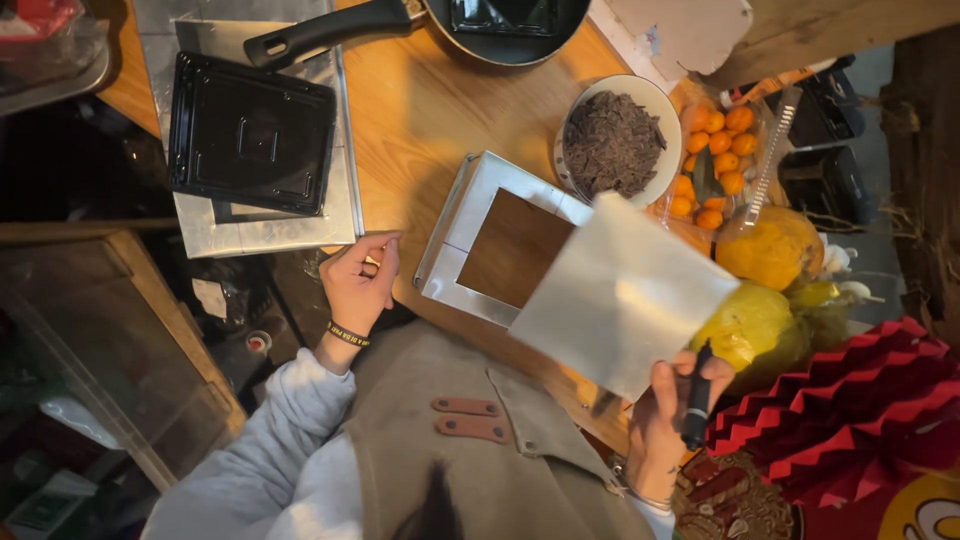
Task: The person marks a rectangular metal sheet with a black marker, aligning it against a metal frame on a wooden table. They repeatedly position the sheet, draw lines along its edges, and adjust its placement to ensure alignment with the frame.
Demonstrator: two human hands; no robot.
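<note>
Metal sheet (620, 295), pale and square, is pinched at its near corner by the right hand (672, 415), whose fingers also clamp a black marker (697, 398); the sheet tilts over the edge of a square metal frame (452, 240) lying on the wooden table (420, 110) and hides the frame's right corner. Left hand (358, 282) rests at the table edge, fingers curled loosely together, holding nothing. Behind stand a bowl of dark shavings (612, 143), small orange fruits (715, 160) and a black tray (250, 133). A frying pan (440, 20) is cut off by the top edge. What fills the dim space at left is hard to make out
</note>
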